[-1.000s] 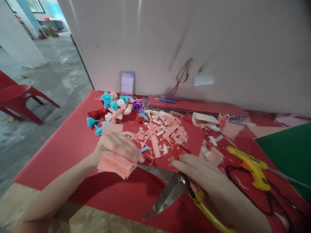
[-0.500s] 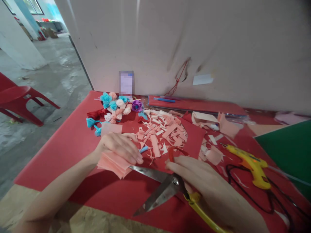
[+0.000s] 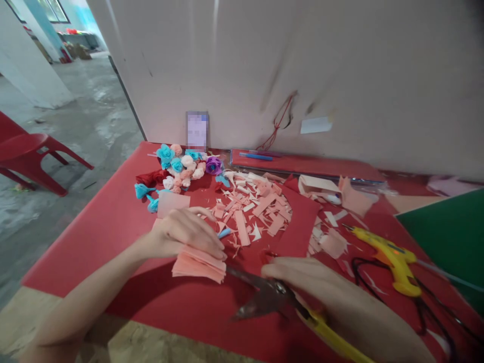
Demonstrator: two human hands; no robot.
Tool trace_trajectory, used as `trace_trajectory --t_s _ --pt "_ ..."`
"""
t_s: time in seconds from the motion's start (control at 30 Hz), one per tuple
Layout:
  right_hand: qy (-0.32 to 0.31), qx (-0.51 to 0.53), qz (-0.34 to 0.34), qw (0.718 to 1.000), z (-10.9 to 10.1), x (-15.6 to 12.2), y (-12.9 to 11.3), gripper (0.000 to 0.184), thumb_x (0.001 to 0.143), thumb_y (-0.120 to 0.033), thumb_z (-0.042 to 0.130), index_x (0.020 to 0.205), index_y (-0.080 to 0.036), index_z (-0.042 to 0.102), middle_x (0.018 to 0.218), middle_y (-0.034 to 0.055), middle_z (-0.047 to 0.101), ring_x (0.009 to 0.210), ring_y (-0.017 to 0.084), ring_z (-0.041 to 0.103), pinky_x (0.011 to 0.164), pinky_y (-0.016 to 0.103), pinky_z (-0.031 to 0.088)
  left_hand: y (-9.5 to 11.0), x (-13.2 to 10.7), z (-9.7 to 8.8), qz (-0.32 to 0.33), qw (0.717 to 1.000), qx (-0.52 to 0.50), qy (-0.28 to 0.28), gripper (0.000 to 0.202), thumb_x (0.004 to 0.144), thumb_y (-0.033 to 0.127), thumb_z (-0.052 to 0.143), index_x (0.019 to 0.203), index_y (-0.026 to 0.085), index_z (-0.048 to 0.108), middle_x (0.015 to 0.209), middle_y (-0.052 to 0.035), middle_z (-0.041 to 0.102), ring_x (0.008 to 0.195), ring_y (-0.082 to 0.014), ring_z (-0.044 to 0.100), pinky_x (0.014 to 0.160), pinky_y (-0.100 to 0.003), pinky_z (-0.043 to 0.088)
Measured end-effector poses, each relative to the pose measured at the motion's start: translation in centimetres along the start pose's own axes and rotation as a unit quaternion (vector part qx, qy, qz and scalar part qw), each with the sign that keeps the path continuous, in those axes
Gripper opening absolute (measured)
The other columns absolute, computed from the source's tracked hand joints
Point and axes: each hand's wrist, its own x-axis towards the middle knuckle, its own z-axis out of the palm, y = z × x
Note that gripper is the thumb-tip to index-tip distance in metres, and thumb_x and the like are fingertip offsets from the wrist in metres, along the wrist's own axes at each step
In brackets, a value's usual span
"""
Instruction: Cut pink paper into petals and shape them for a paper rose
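Observation:
My left hand [image 3: 191,232] is closed on a stack of peach crepe paper pieces [image 3: 198,264], whose layers fan out a little below the fingers. My right hand [image 3: 302,275] grips a pair of scissors [image 3: 280,288] with yellow and red on the handles. The blades stand apart and point left. One blade tip reaches the right edge of the paper stack; whether it lies between the layers I cannot tell. Beyond my hands lies a heap of peach and white paper scraps [image 3: 264,201].
Paper flowers [image 3: 185,169] in blue, white, peach and purple lie at the back left, near a phone [image 3: 197,131] leaning on the wall. A yellow glue gun [image 3: 393,254] with a black cord lies at right, beside a green board [image 3: 449,237]. A red chair [image 3: 34,151] stands left.
My left hand has shifted the paper stack right and turned it. The scissors have moved right and slightly down, and their blades are less widely spread.

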Motion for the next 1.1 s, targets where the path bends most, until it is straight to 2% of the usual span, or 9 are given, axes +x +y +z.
trace_trajectory --t_s 0.23,0.37,0.5,0.6,0.83,0.93,1.0,1.1 --pt "-0.029 0.091 0.007 0.995 0.3 0.1 0.3 0.037 0.076 -0.014 0.047 0.110 -0.026 0.056 0.100 0.0039 0.065 0.090 0.020 0.060 0.077 0.028 0.050 0.4 0.0 0.5 -0.046 0.999 -0.007 0.000 0.019 0.082 0.023 0.052 0.090 0.018 0.069 0.070 -0.0105 0.071 0.063 -0.0169 0.066 0.087 -0.037 0.041" --pt "-0.046 0.110 0.016 0.993 0.0 0.4 0.2 0.033 0.076 -0.016 0.050 0.107 -0.024 0.057 0.098 0.0029 0.066 0.088 0.018 0.061 0.078 0.026 0.049 0.4 -0.1 0.7 -0.051 0.999 -0.005 -0.001 0.030 0.087 0.031 0.042 0.086 0.019 0.069 0.065 -0.0091 0.071 0.063 -0.0162 0.066 0.087 -0.038 0.041" --pt "-0.058 0.132 0.019 0.989 -0.1 0.7 0.2 0.032 0.078 -0.018 0.049 0.108 -0.025 0.056 0.097 0.0015 0.066 0.088 0.018 0.060 0.078 0.026 0.048 0.6 0.0 1.0 -0.045 0.999 0.017 -0.007 0.039 0.088 0.032 0.039 0.066 0.016 0.066 0.053 -0.0078 0.067 0.055 -0.0145 0.065 0.083 -0.036 0.043" --pt "-0.078 0.147 0.033 0.985 -0.1 0.9 -0.1 0.029 0.077 -0.016 0.049 0.104 -0.024 0.057 0.094 0.0013 0.067 0.085 0.017 0.060 0.076 0.025 0.047 0.9 0.2 1.3 -0.055 0.998 0.025 -0.023 0.045 0.089 0.034 0.037 0.057 0.014 0.063 0.052 -0.0098 0.067 0.053 -0.0143 0.064 0.084 -0.035 0.043" --pt "-0.104 0.131 0.053 0.984 0.1 1.9 -1.4 0.021 0.078 -0.013 0.043 0.092 -0.020 0.058 0.083 0.0022 0.067 0.077 0.015 0.060 0.068 0.023 0.046 1.3 0.5 1.4 -0.092 0.994 0.017 -0.048 0.033 0.085 0.031 0.046 0.073 0.011 0.069 0.058 -0.0112 0.069 0.054 -0.0138 0.064 0.085 -0.033 0.042" --pt "-0.107 0.138 0.045 0.984 0.2 2.3 -1.6 0.017 0.079 -0.014 0.043 0.086 -0.019 0.057 0.078 0.0014 0.066 0.072 0.014 0.060 0.063 0.021 0.046 1.3 0.5 1.4 -0.119 0.993 0.003 -0.027 0.042 0.086 0.038 0.041 0.076 0.010 0.071 0.062 -0.0132 0.070 0.055 -0.0143 0.064 0.085 -0.035 0.041" --pt "-0.083 0.139 0.058 0.985 0.2 2.3 -1.7 0.016 0.079 -0.016 0.042 0.085 -0.020 0.057 0.078 0.0010 0.065 0.072 0.014 0.060 0.064 0.022 0.046 1.2 0.4 1.4 -0.140 0.990 -0.003 -0.001 0.045 0.084 0.043 0.041 0.077 0.010 0.071 0.065 -0.0142 0.070 0.057 -0.0154 0.064 0.085 -0.036 0.042" --pt "-0.070 0.149 0.090 0.982 0.3 2.0 -1.6 0.017 0.081 -0.021 0.042 0.088 -0.021 0.058 0.077 0.0013 0.065 0.070 0.014 0.059 0.065 0.024 0.047 1.1 0.3 1.4 -0.181 0.983 -0.027 0.009 0.032 0.080 0.036 0.052 0.078 0.012 0.071 0.068 -0.0117 0.071 0.060 -0.0158 0.064 0.083 -0.036 0.045"
